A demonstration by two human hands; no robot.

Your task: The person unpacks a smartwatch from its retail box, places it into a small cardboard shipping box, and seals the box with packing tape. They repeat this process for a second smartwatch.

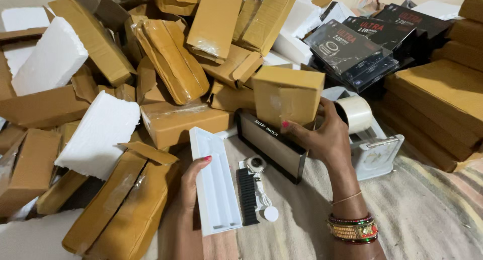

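Observation:
My left hand (190, 182) grips the left edge of a long white plastic tray (215, 184) lying on the striped cloth. My right hand (322, 136) holds a small brown cardboard box (287, 94) upright, its base half inside a black rectangular product box (271, 145) lying beside the tray. Between tray and black box lie a smartwatch (256, 164), a black ridged strap (247, 195) and a white charging cable with a round puck (270, 213). Bangles sit on my right wrist.
A heap of brown cardboard boxes (171, 63) and white foam blocks (98, 134) fills the left and back. A tape roll on a white dispenser (372, 149) stands right of my hand. Black printed boxes (352, 51) and stacked brown cartons (443, 104) lie at the right.

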